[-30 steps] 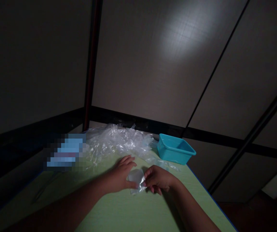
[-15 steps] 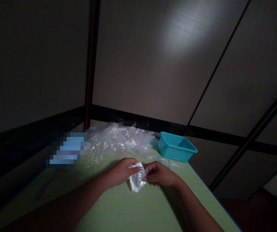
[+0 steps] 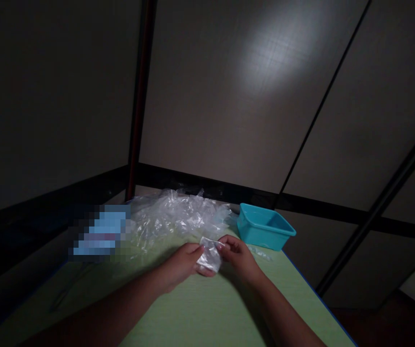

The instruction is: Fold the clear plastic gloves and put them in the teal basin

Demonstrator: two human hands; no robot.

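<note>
A small folded piece of clear plastic (image 3: pixel 209 255) is held between my two hands above the green table (image 3: pixel 178 313). My left hand (image 3: pixel 187 260) grips its left side, thumb on top and fingers underneath. The thumb and fingers of my right hand (image 3: pixel 235 250) pinch its upper right edge. Just beyond the hands lies a loose heap of crumpled clear plastic (image 3: pixel 181 212).
A turquoise plastic basin (image 3: pixel 265 229) stands at the table's back right, near the blue edge. A blurred light-blue patch (image 3: pixel 102 233) is at the left, with a thin dark stand-like shape below. Dark panelled walls rise behind the table.
The folded plastic has turned and sits slightly higher between my hands. The fingers of my left hand now show beneath it, and my right hand has shifted to its upper right edge.
</note>
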